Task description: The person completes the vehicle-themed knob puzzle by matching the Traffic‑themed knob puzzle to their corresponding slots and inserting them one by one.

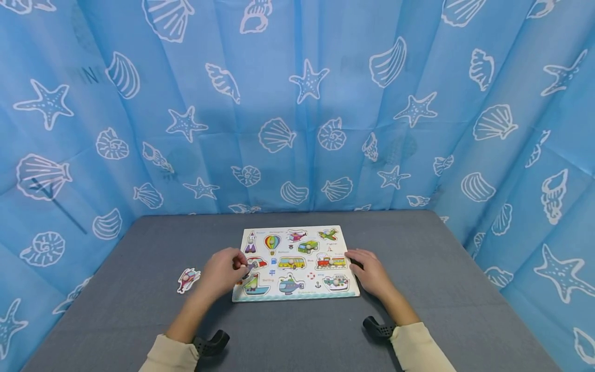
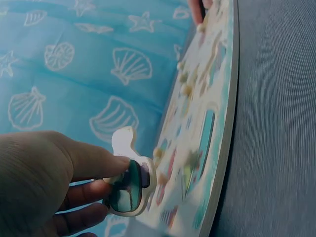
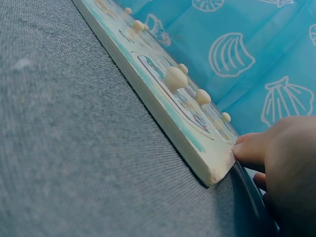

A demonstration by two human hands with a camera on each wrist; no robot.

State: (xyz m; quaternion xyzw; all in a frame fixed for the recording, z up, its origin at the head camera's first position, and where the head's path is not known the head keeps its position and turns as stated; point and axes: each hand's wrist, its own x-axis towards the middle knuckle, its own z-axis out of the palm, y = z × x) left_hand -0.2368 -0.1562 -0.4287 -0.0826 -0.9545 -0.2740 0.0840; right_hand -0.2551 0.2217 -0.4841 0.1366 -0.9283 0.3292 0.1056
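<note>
My left hand (image 1: 224, 274) pinches a knobbed wooden puzzle piece (image 2: 129, 190) between thumb and fingers. The piece has a pale rim and a teal and purple picture, partly hidden by the fingertips. It is raised at the left end of the puzzle board (image 1: 304, 298), tilted on edge in the left wrist view. At the board's right edge, my right hand (image 1: 372, 271) grips the side, the thumb (image 3: 252, 152) against the edge near the corner. Pictures of a bus (image 1: 292, 263), train (image 1: 331, 262), submarine (image 1: 291, 284) and ship (image 1: 336, 282) show on the board.
A loose red and white puzzle piece (image 1: 188, 280) lies on the grey tabletop (image 1: 297, 336), left of my left hand. A blue curtain (image 1: 297, 144) with shell prints hangs behind the table. Round wooden knobs (image 3: 176, 78) stick up from the board.
</note>
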